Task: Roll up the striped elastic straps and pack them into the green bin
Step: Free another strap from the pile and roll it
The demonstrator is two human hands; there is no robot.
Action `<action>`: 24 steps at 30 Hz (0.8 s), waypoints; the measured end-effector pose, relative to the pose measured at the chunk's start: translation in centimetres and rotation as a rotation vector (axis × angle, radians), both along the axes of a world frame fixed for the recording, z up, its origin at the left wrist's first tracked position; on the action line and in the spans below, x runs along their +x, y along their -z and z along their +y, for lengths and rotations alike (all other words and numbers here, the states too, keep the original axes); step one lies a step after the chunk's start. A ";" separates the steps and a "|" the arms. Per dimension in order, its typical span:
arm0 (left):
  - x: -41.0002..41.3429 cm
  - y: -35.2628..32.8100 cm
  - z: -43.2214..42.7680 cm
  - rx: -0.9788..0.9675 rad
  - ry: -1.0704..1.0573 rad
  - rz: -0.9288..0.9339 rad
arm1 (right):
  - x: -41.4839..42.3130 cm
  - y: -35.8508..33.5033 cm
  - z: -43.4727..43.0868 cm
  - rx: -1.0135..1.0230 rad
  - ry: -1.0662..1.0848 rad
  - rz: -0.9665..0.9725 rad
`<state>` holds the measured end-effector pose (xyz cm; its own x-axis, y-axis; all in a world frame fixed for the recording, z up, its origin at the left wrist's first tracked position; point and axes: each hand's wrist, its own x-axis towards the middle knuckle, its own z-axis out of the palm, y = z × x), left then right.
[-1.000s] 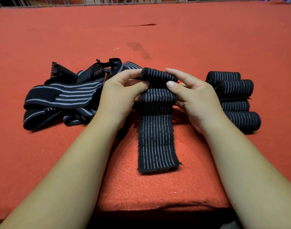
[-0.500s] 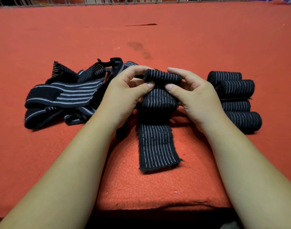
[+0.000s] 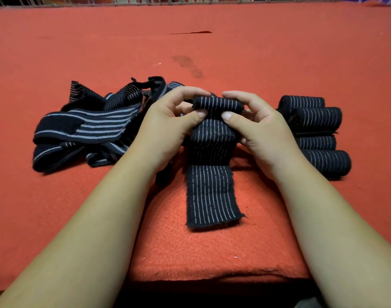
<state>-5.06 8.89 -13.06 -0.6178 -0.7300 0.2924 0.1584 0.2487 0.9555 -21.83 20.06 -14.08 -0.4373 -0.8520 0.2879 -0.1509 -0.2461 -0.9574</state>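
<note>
Since a second ago the two thumbs have closed in on each other across the front of the roll, and the strap just below it has bunched and lifted. Nearest, on the red felt desk point(image 3: 212, 252), the flat tail of the striped strap point(image 3: 212, 196) lies pointing toward the person, its frayed end short of the front edge. Beyond it the hands are together on the strap's rolled end point(image 3: 217, 104). The left hand point(image 3: 165, 127) and right hand point(image 3: 261, 127) each pinch it, fingers curled over the top and thumbs pressed on the front. At left lies a loose heap of unrolled straps point(image 3: 85, 127). At right four finished rolls point(image 3: 319, 118) lie touching. Farther off are a dark stain point(image 3: 190, 67) and a metal rail point(image 3: 190, 0).
</note>
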 end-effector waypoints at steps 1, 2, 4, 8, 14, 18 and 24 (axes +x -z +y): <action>0.0 0.0 -0.1 0.007 -0.009 0.007 | 0.1 0.0 0.0 0.011 -0.012 -0.031; 0.0 0.0 -0.1 0.017 -0.010 0.016 | 0.2 -0.1 0.0 0.014 -0.004 -0.049; 0.0 0.1 -0.1 0.033 0.005 0.029 | 0.3 -0.1 -0.1 0.004 0.031 -0.053; -0.1 0.0 -0.1 0.106 0.012 0.020 | 0.0 0.0 0.0 -0.018 0.016 -0.090; 0.0 0.1 -0.1 0.144 -0.002 -0.015 | -0.3 0.2 0.2 -0.025 0.029 -0.038; 0.2 -0.1 0.0 0.159 -0.007 0.020 | -0.1 0.0 -0.1 -0.008 0.043 -0.112; 0.2 0.0 0.1 0.148 -0.033 0.020 | -0.5 0.4 -0.1 0.021 0.019 -0.078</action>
